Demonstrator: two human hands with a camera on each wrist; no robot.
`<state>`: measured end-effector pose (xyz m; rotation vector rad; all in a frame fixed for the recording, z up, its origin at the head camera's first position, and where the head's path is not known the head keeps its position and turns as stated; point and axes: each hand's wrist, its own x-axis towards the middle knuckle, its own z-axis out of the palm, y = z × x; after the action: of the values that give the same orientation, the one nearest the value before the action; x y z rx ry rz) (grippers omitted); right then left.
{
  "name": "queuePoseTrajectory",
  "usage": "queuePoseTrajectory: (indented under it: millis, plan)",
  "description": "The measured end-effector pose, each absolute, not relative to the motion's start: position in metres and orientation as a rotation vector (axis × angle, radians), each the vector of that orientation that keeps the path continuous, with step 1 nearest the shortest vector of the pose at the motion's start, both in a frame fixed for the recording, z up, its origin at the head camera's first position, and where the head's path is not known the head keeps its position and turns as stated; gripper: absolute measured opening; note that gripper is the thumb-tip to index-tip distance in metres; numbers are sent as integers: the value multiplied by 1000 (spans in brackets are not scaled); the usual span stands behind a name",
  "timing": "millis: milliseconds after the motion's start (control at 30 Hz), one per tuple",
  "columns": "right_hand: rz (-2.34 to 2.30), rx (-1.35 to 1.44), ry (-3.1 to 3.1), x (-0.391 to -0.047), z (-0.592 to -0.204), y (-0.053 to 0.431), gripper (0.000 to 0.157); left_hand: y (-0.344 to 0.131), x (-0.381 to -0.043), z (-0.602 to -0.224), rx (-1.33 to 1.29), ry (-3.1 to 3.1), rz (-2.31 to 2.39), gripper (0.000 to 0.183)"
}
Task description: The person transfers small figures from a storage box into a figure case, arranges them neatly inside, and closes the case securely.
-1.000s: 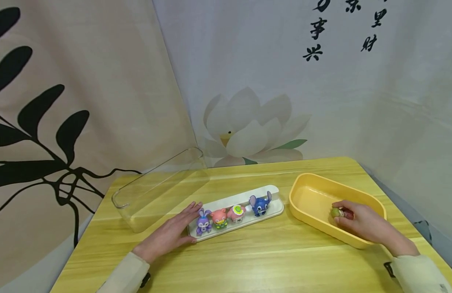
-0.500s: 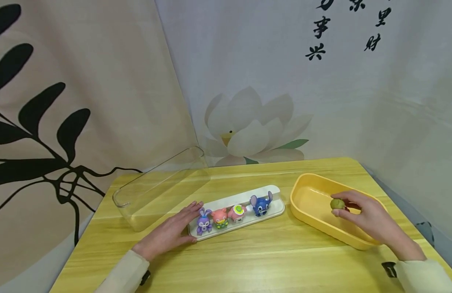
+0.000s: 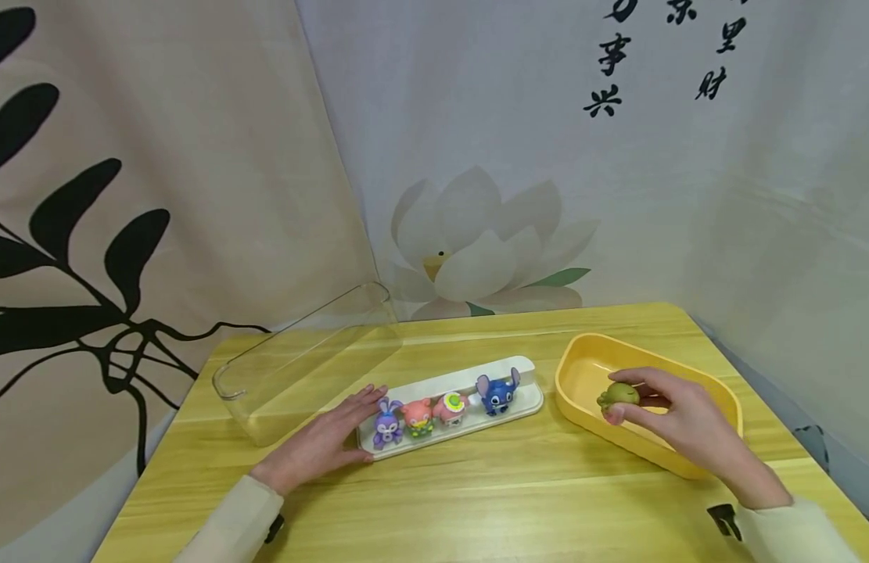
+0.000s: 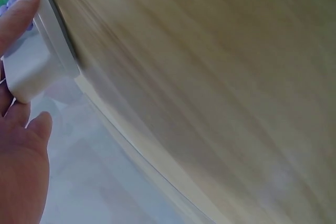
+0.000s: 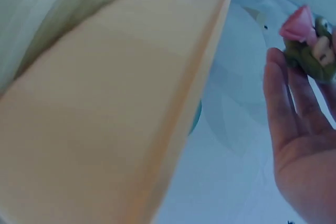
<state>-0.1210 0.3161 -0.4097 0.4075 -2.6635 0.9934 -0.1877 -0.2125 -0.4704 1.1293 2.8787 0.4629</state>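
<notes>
A small olive-green toy figurine (image 3: 621, 393) with a pink, cone-like part is pinched in my right hand (image 3: 684, 414), over the yellow tray (image 3: 582, 407). In the right wrist view this figurine (image 5: 315, 51) shows at the fingertips, partly cut off by the frame edge. My left hand (image 3: 328, 442) holds the left end of a white stepped display base (image 3: 526, 403), thumb at its front edge and fingers at its back. Along that base stand a purple rabbit figurine (image 3: 388, 426), a pink-orange one (image 3: 418, 417), a pink one with a green-and-yellow top (image 3: 450, 408) and a blue big-eared one (image 3: 497, 393).
A clear plastic cover (image 3: 307, 375) rests at the table's back left, behind my left hand. The yellow tray sits on the right of the wooden table (image 3: 476, 500). Printed cloth curtains (image 3: 476, 117) hang right behind the table's far edge.
My right hand has lifted the green figurine from inside the yellow tray, turned it and moved it a little left. The left hand keeps its place on the white base.
</notes>
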Motion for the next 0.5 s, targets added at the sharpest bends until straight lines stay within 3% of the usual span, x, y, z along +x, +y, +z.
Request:
queuePoseTrajectory:
  millis: [267,500]
  plan:
    - [933,516,-2518,-128,-426,287,27,-215,-191,-469,1111,2865,469,87]
    - [931,479,-2544,-136,-434,267,29,-217,-191,-469,1098,2847,495,88]
